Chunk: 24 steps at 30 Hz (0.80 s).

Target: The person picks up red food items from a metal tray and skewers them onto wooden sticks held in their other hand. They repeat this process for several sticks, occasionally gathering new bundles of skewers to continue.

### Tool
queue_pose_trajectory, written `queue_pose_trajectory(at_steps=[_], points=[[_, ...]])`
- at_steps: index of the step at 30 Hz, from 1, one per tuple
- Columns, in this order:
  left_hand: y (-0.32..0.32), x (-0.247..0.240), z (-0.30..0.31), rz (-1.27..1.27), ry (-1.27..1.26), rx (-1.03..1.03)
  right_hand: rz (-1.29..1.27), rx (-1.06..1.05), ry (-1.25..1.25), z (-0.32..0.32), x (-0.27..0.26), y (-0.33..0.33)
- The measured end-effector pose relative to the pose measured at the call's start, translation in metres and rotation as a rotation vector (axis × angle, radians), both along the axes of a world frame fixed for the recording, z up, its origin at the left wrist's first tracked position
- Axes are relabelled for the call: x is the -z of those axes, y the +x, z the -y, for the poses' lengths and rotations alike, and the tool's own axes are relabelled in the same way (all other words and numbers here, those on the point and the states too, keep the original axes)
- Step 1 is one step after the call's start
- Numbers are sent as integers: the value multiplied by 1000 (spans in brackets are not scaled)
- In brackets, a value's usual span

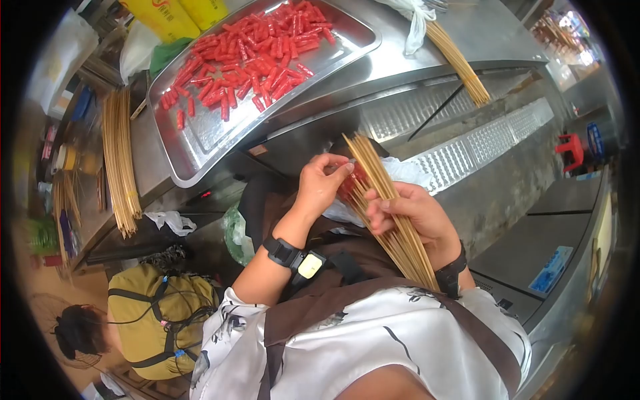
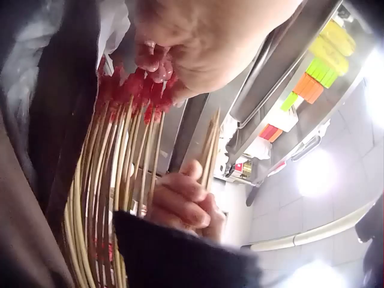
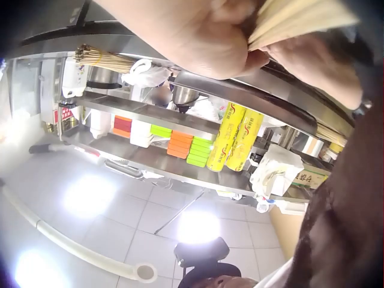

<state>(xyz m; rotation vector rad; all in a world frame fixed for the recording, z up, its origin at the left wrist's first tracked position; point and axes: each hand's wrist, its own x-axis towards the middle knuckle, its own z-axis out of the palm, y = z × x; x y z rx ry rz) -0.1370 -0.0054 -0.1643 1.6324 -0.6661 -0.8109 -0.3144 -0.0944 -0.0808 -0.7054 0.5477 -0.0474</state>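
In the head view my right hand (image 1: pixel 423 213) grips a bundle of bamboo skewers (image 1: pixel 381 175), held slanted over the lap. More skewers (image 2: pixel 120 162) run beside it, with glossy red food pieces (image 2: pixel 129 87) on their upper ends. My left hand (image 1: pixel 321 185) is at those ends, thumb and forefinger pinching a red piece, mostly covered by the fingers. A metal tray (image 1: pixel 193 175) at the upper left holds a heap of short red cylindrical pieces (image 1: pixel 260 57). Seen from the right wrist, the gripped bundle (image 3: pixel 300 24) passes across the palm.
The steel counter (image 1: pixel 150 157) borders the tray. Loose skewers (image 1: pixel 120 167) lie at its left, and another skewer bundle (image 1: pixel 460 63) with a white plastic bag (image 1: pixel 419 23) at its right. A person with a mustard-coloured backpack (image 1: pixel 150 320) is at lower left. A red stool (image 1: pixel 570 152) stands far right.
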Motion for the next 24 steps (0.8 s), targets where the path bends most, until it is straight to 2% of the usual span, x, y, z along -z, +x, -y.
queue_pose_trajectory(at_steps=[2, 3, 5, 6, 7, 9, 15, 18, 21, 23, 24], points=[[-3, -14, 0, 285, -7, -67, 19, 22, 47, -3, 10, 2], [-4, -25, -1, 283, -5, -70, 40, 37, 94, -4, 14, 3], [-5, -47, -3, -296, -146, 10, 33, 23, 85, -4, 18, 3], [-1, -47, -3, -418, -140, 56, 44, 19, 84, -4, 19, 4], [-2, -47, -4, -416, -138, 51, 58, 16, 80, -3, 19, 4], [-3, -46, -4, -575, -159, -5, 45, 8, 65, -3, 17, 6], [0, -47, -9, -571, -102, 9, 20, 7, 49, -3, 19, 4], [4, -46, -19, -587, -152, 44, -40, 67, 6, -4, 16, 6], [8, -45, -28, -598, -192, 65, -52, 31, -2, -3, 18, 7], [15, -60, -32, -565, -192, 70, -25, 15, 6, -4, 20, 9], [19, -71, -34, -411, -69, 112, -29, 3, 15, -4, 20, 9]])
